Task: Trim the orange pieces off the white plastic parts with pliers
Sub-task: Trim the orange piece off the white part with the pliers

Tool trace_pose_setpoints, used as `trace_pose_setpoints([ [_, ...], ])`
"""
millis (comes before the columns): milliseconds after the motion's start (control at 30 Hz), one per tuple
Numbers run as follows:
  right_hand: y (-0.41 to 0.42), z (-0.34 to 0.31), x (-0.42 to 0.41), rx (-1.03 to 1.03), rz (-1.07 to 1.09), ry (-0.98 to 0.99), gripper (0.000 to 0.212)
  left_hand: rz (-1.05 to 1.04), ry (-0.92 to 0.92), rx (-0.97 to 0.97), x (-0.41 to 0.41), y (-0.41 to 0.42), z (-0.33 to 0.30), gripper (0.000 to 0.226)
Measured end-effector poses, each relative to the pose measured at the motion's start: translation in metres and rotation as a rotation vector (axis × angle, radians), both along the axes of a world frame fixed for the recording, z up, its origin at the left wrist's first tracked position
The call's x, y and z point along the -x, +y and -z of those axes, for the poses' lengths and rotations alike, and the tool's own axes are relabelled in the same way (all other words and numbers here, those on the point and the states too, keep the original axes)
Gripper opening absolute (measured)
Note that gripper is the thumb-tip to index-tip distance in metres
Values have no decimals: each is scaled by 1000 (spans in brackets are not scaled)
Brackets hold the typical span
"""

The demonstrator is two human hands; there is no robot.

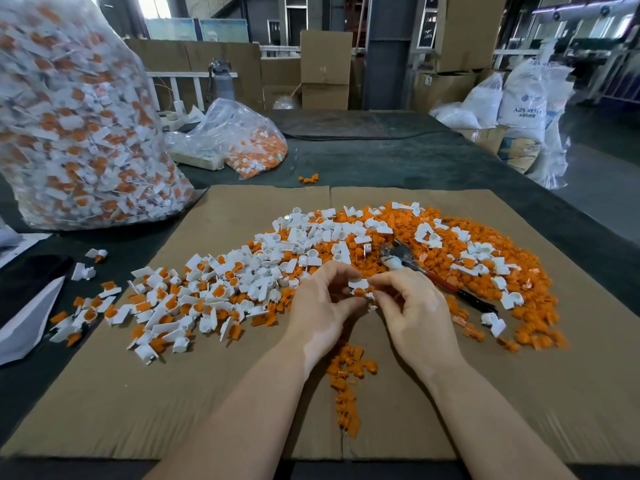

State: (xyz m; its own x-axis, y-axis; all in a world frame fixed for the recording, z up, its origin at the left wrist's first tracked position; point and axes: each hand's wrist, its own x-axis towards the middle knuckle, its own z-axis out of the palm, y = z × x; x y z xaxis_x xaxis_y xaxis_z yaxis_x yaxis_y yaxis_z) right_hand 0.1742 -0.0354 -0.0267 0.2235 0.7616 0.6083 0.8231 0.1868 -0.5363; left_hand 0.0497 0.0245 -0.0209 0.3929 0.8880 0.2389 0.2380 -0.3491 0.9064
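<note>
Two bare hands meet over a cardboard sheet [485, 403]. The left hand [323, 306] and right hand [412, 308] together pinch one white part [358, 284] with an orange piece [360, 291]. Pliers [408, 261] lie on the orange-and-white heap [485, 271] just beyond.

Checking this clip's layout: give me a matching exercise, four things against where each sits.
Things:
1. pliers
2. big bag
3. small bag
4. part

Places:
A. far left of the table, standing
B. between both hands
C. behind the cardboard, lying
D. on the orange pile, right of the hands

Pairs: 1-D, 2-A, 3-C, 4-B
</note>
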Motion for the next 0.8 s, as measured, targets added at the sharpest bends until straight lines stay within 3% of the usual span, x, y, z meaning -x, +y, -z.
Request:
trace_pose_setpoints([
  [167, -1, 1, 0, 12, -35, -61, 12, -20, 4, 0, -1, -1, 1, 37],
  [467, 1, 1, 1, -38, 46, -201, 11, -34, 77, -43, -3, -3, -1, 28],
  [700, 2, 6, -3, -87, 371, -188, 12, -352, 194, -294, 18, 14, -14, 18],
  [800, 3, 6, -2, -65, 415, -206, 13, -586, 364, -298, 48, 39, -25, 18],
])
